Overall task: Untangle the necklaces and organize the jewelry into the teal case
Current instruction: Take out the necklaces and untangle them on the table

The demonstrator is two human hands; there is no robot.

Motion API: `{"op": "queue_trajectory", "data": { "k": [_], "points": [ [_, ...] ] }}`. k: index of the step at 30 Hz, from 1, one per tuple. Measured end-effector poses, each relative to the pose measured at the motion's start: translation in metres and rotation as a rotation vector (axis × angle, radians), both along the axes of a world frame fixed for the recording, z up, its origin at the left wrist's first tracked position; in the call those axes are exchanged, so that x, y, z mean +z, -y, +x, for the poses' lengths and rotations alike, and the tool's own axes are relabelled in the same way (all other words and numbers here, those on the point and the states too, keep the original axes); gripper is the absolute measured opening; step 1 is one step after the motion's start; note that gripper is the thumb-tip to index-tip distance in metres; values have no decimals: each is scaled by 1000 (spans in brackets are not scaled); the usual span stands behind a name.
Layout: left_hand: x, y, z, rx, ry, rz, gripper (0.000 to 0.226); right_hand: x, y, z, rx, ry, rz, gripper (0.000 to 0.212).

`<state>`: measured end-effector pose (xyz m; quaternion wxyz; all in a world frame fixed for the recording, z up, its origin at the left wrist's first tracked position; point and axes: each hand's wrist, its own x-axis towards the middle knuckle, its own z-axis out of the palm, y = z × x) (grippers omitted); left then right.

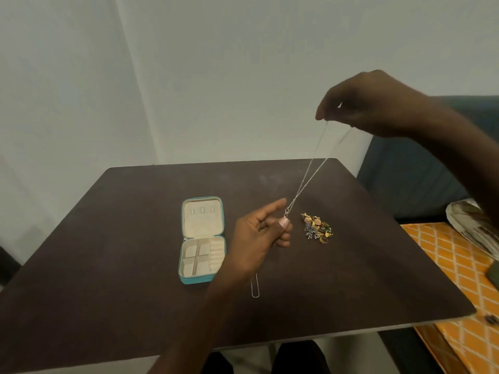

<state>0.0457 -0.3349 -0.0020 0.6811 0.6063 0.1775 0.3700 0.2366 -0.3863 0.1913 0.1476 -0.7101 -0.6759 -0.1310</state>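
The teal case lay open on the dark table, its cream lid panel toward twelve o'clock and its divided tray toward six; the compartments appeared to hold nothing. At three o'clock from the case, past the left hand, sat a small heap of gold and silver jewelry. The right hand, raised above the table's far right corner, pinched the top of a thin silver necklace that hung in two strands. The left hand pinched its lower end between thumb and curled fingers, forefinger extended. A second chain loop lay at six o'clock from the left hand. An orange patterned cloth lay off the table's right edge.
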Motion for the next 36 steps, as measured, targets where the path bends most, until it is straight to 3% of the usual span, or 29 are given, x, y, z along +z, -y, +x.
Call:
{"op": "queue_trajectory", "data": {
  "k": [5, 8, 13, 16, 18, 20, 24, 32, 36],
  "points": [
    [-10, 13, -3, 122, -85, 78, 16, -17, -27, -2, -17, -143, 40, 13],
    [-18, 14, -6, 209, -203, 147, 21, -33, -45, -1, -46, -270, -38, 12],
    [-33, 9, -11, 398, -389, 311, 29, -44, -63, 4, -101, -1304, -156, 19],
    [-35, 9, -14, 430, -432, 315, 36, -47, -67, 9, -103, -1690, -128, 23],
    [-34, 9, -14, 440, -456, 334, 36, -48, -65, 8, -78, -1814, -71, 24],
    [-34, 9, -13, 444, -457, 340, 36, -48, -62, 4, -43, -1770, -17, 29],
    [-34, 7, -11, 430, -422, 304, 32, -50, -55, 0, 46, -1431, 116, 34],
    [-31, 0, -25, 144, -181, -30, 24, -33, -30, 0, 207, -1049, 7, 30],
    [-27, -1, -29, 170, -141, -37, 27, -21, -20, -1, 201, -556, -110, 20]
  ]
}}
